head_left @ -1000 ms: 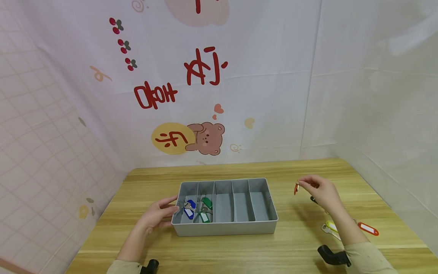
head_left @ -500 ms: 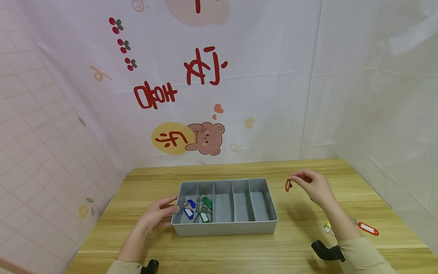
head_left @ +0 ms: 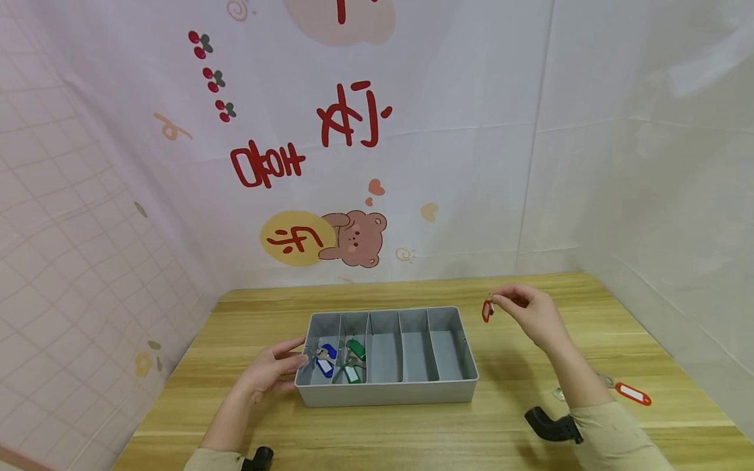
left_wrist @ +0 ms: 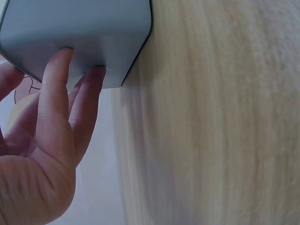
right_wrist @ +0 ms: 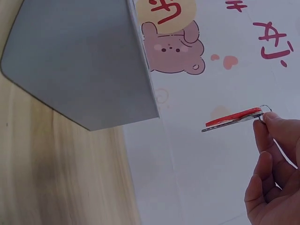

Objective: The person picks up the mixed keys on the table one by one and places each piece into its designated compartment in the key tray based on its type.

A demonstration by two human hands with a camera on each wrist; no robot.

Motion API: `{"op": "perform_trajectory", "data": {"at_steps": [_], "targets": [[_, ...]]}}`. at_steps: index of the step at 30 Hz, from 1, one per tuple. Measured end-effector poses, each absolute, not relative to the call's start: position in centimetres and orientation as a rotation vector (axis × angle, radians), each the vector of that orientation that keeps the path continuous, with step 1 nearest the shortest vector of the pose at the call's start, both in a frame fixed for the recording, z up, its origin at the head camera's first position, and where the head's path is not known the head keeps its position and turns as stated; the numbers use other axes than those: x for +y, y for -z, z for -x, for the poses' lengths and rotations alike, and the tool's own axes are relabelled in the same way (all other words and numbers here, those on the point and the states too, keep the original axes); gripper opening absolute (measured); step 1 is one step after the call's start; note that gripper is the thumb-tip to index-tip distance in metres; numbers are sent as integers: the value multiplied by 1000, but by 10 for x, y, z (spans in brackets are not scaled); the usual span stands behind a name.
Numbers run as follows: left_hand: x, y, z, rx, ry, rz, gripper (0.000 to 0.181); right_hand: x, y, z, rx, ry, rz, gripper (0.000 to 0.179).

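A grey divided organizer box (head_left: pixel 385 394) stands on the table. My left hand (head_left: pixel 273 371) holds its left end, fingertips against the outer wall (left_wrist: pixel 77 65) and thumb at the rim. Two blue-tagged keys (head_left: pixel 326 360) lie in the leftmost compartment, two green-tagged keys (head_left: pixel 353 361) in the one beside it. Off the box's right end, my right hand (head_left: pixel 533 317) pinches the metal ring of a key with a red tag (head_left: pixel 486 311). In the right wrist view the key and the red tag (right_wrist: pixel 234 117) stick out from the fingertips, above the box's end wall.
Another red key tag (head_left: pixel 633 394) with a ring lies on the table at the right. Beside it, something small and metallic (head_left: pixel 559 394) shows partly behind the right forearm. A printed white cloth (head_left: pixel 459 196) hangs behind the table.
My right hand has moved left and slightly up with the red-tagged key, nearer the box, and its forearm now hides the yellow tag. The left hand and the box have not moved.
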State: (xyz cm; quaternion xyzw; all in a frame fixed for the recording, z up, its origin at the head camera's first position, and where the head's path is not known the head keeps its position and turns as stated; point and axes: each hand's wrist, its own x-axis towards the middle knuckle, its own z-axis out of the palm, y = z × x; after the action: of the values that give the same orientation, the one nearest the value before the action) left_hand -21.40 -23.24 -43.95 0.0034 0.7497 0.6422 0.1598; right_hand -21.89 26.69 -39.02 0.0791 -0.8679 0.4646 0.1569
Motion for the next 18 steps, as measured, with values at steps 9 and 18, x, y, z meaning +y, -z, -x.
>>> {"op": "perform_trajectory", "data": {"at_steps": [9, 18], "targets": [[-232, 439, 214, 2140, -1833, -3, 72, 257, 386, 222, -2460, -1357, -222, 26], [-232, 440, 214, 2132, -1841, -11, 72, 246, 383, 223, -2441, -1414, -254, 26]]}}
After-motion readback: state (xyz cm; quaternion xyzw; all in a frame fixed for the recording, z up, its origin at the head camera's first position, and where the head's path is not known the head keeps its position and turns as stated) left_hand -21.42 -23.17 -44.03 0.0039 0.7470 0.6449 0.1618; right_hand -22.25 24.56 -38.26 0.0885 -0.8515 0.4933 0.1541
